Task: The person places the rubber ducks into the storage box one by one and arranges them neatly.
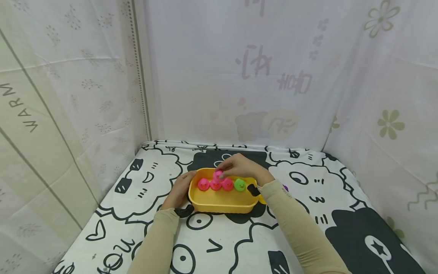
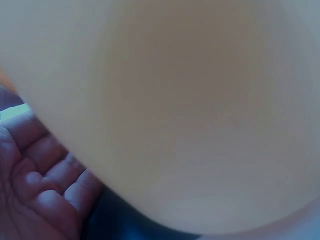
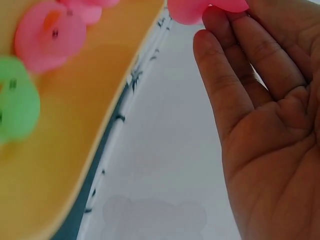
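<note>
A yellow tray [image 1: 222, 208] lies on the patterned cloth. Inside it, along the far side, stand three pink rubber ducks [image 1: 203, 185] and a green rubber duck [image 1: 240, 185] in a row. My right hand [image 1: 237, 167] pinches another pink duck [image 1: 218, 175] by its fingertips, over the tray's far edge, overlapping the row in the head view. In the right wrist view this held duck [image 3: 189, 11] shows only partly at the top. My left hand [image 1: 181, 189] rests along the tray's left side, its fingers [image 2: 50, 160] fairly straight; a blurred pale surface covers most of that wrist view.
Beyond my right sleeve [image 1: 291, 217], a small purple thing [image 1: 285, 188] and a yellow thing [image 1: 262, 199] peek out, mostly hidden. Printed curtains [image 1: 219, 76] hang behind and at both sides of the cloth-covered table [image 1: 191, 243]. Black straps show at both wrists.
</note>
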Demonstrator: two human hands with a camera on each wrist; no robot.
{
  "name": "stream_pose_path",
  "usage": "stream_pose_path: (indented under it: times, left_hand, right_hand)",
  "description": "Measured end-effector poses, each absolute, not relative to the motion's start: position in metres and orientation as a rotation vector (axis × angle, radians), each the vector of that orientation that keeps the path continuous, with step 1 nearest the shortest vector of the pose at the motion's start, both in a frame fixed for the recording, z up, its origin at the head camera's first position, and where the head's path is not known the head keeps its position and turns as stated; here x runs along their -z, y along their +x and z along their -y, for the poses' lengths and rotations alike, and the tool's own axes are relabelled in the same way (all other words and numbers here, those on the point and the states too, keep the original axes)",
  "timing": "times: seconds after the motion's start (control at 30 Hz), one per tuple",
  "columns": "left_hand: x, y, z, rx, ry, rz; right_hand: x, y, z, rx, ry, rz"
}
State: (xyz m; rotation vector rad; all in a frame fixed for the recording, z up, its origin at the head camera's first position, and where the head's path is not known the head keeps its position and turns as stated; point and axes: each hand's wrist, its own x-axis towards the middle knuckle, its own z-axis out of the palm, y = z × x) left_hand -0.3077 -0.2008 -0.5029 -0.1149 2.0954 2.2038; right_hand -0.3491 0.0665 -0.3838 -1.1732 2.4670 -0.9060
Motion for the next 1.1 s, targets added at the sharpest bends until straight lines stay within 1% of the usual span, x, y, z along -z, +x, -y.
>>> stream_pose_path:
  times: [0.17,0.37,0.6,0.83,1.1]
  left_hand:
    - [0.503,-0.309,0.202,-2.199,-0.079,-2.108]
    - [0.502,-0.308,0.202,-2.212,-0.035,-2.113]
    - [0.504,-0.308,0.203,-2.189,-0.071,-2.154]
    - [0.503,-0.309,0.204,-2.178,-0.073,-2.15]
    - [0.505,-0.311,0.204,-2.19,-0.062,-2.115]
  right_hand:
    - [0.394,-0.347,-0.044,0.856,-1.158,-2.392]
    - [0.406,-0.341,-0.021,0.751,-1.221,-2.307]
    - [0.414,-0.336,-0.005,0.652,-1.282,-2.269]
    - [0.422,-0.334,0.004,0.647,-1.273,-2.21]
    - [0.427,-0.335,0.004,0.657,-1.232,-2.199]
